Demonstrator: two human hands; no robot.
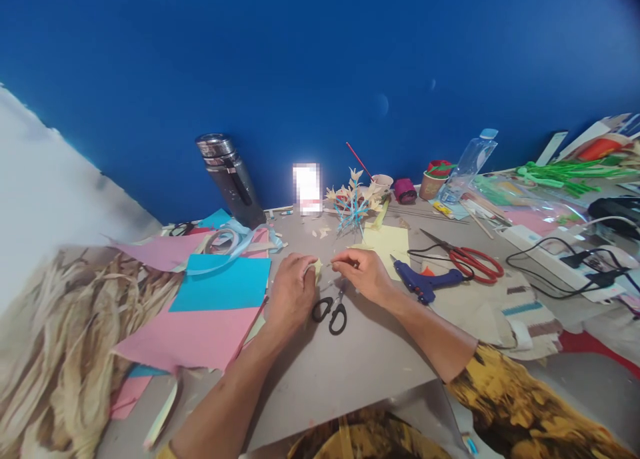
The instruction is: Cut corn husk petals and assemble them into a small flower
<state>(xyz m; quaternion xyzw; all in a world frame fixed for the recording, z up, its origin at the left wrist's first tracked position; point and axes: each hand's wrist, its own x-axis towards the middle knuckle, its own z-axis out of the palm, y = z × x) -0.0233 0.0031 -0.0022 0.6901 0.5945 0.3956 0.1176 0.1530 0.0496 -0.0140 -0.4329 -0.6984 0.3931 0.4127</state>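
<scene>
Over the middle of the table, my left hand point(293, 289) is closed on a small pale yellow paper piece point(317, 269). A short gap separates it from my right hand point(364, 273), whose thumb and fingertips are pinched together on something small and pale that I cannot make out. Just below both hands lie black-handled scissors point(336, 313), blades pointing away. Behind the right hand is a pale yellow sheet point(397, 242). Farther back stands a bunch of cream paper flowers point(354, 202) with light blue stems.
Left are blue paper point(220, 289), pink paper point(195, 339), dried husks point(75, 339) and a dark thermos point(235, 182). Right are a blue glue gun point(427, 279), red-handled scissors point(475, 262), a power strip point(540, 249) with cables and a plastic bottle point(467, 169). A blue wall rises behind.
</scene>
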